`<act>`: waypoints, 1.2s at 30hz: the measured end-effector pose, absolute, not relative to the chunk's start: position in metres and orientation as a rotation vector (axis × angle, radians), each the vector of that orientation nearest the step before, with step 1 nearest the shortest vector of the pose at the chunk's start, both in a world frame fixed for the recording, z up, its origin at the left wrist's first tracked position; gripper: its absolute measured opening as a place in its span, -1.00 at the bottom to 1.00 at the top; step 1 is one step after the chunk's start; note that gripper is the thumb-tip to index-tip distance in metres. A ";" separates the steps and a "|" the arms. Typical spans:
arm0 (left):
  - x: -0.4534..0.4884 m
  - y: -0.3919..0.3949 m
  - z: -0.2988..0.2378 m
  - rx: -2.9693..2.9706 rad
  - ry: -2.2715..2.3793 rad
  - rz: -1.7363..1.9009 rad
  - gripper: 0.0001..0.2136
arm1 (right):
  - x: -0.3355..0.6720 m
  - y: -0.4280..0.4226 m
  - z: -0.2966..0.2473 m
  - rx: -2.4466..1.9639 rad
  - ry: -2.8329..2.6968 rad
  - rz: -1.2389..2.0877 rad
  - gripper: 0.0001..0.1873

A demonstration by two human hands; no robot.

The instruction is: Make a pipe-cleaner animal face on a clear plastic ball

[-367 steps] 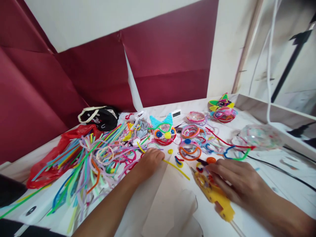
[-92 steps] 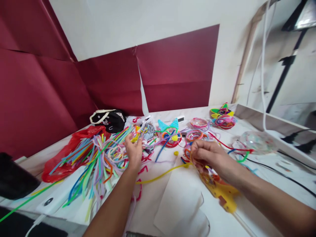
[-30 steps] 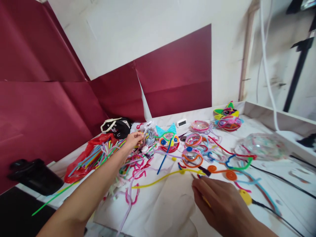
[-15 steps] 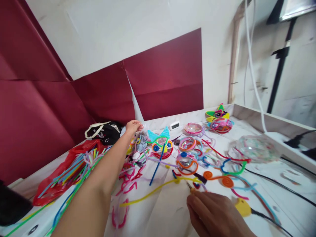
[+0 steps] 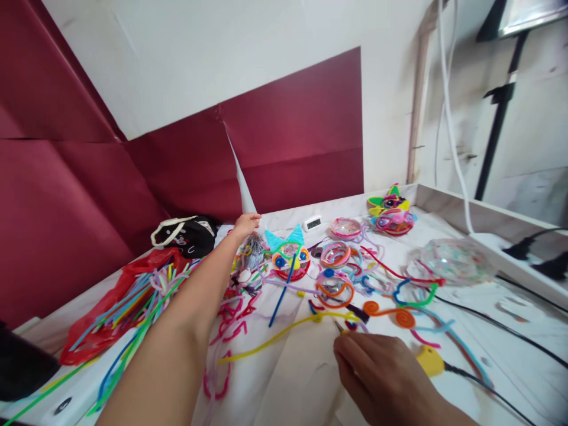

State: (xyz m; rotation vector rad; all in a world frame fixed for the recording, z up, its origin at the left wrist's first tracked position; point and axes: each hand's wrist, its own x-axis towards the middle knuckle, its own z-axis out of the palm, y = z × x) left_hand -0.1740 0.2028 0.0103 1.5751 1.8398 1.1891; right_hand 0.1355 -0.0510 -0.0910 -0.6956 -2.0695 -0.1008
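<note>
My left hand (image 5: pixel 248 223) reaches far across the table, its fingers drawn together above a bundle of grey strands (image 5: pixel 254 248). Whatever those fingers hold is too small to make out. In the foreground my right hand (image 5: pixel 381 370) is closed round a yellow glue gun (image 5: pixel 430 361), whose metal nozzle pokes out past the fingers and whose black cord trails to the right. The nozzle is close to the end of a yellow pipe cleaner (image 5: pixel 275 338). Between the hands stands a cat-like face with blue ears (image 5: pixel 286 251); a dark blue pipe cleaner (image 5: pixel 283 290) crosses its front.
A red plastic bag (image 5: pixel 82 340) with many coloured pipe cleaners lies left, beside a black pouch (image 5: pixel 189 236). Finished-looking faces (image 5: pixel 393 219), pipe cleaner rings (image 5: pixel 336 254), an orange spiral piece (image 5: pixel 403 318) and a clear bowl (image 5: pixel 459 260) fill the right. A small digital clock (image 5: pixel 313 223) stands behind.
My left hand has shifted slightly right and up. The right hand with the glue gun stays nearly in place; the view has moved a little.
</note>
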 end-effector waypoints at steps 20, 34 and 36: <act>-0.143 0.176 0.018 2.025 1.843 1.402 -0.89 | 0.135 -0.051 -0.095 -0.791 -2.131 -0.053 -0.71; -0.057 -0.019 -0.018 2.414 1.441 1.727 -0.94 | 0.144 -0.047 -0.083 -0.803 -1.945 -0.065 -0.66; -0.047 -0.037 -0.033 2.813 1.219 1.699 -0.81 | 0.146 -0.047 -0.080 -0.809 -1.896 -0.055 -0.64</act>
